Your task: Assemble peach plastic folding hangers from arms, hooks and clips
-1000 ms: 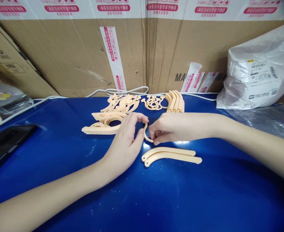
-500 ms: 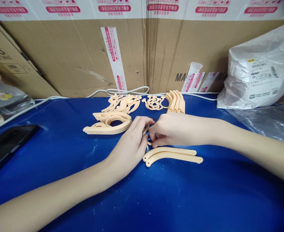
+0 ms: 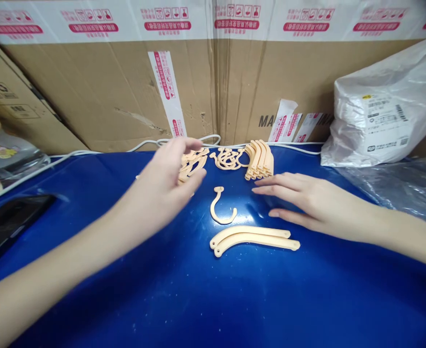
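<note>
My left hand [image 3: 167, 179] is raised over the cream pieces at the back left, thumb and fingers apart, holding nothing. It hides the left stack almost wholly and covers part of a pile of curved pieces [image 3: 194, 164]. My right hand [image 3: 303, 203] is open, palm down with fingers stretched out, just in front of a row of curved hanger arms [image 3: 259, 157]. Between the hands a single cream hanger hook [image 3: 213, 209] lies on the blue table. In front of it two long curved arms [image 3: 254, 239] lie side by side. More hooks [image 3: 228, 159] are heaped at the back.
Cardboard boxes [image 3: 107, 92] stand along the back of the blue table [image 3: 213, 299], with a white cable [image 3: 133, 147] at their foot. A plastic-wrapped package [image 3: 372, 121] sits at the right. On the left are a dark phone [image 3: 13, 227] and a clear jug [image 3: 13, 154].
Both hands have come off the hook, leaving it lying on the table. My left hand has moved up and left over the stacked pieces; my right hand has shifted right and opened.
</note>
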`<action>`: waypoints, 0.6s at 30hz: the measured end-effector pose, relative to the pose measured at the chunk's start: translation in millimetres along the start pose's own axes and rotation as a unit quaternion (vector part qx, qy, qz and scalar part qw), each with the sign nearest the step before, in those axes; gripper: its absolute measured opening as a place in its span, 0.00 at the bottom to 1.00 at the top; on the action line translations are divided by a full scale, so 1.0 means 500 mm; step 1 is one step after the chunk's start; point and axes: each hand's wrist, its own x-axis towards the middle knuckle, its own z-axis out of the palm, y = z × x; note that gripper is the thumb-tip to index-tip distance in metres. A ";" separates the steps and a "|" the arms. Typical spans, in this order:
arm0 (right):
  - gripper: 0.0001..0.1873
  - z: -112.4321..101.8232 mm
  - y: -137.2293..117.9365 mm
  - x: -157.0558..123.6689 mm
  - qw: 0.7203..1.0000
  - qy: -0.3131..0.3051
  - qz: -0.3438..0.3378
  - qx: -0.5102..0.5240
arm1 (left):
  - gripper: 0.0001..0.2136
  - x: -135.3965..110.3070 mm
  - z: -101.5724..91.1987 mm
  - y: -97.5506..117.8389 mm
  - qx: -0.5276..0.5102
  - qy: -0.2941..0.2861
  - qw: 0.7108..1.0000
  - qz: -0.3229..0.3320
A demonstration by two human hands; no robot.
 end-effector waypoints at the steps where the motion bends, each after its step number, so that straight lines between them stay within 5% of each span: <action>1: 0.21 0.010 0.000 -0.012 1.000 0.001 0.006 -0.001 | 0.19 0.016 -0.015 -0.011 0.020 -0.010 0.999 -0.027; 8: 0.19 0.032 -0.002 -0.033 0.997 -0.008 0.040 0.069 | 0.22 0.124 -0.074 -0.113 0.213 -0.182 0.952 -0.121; 18: 0.20 0.037 0.004 -0.032 0.994 -0.021 0.055 0.087 | 0.24 0.167 -0.043 -0.143 0.224 -0.313 0.906 -0.177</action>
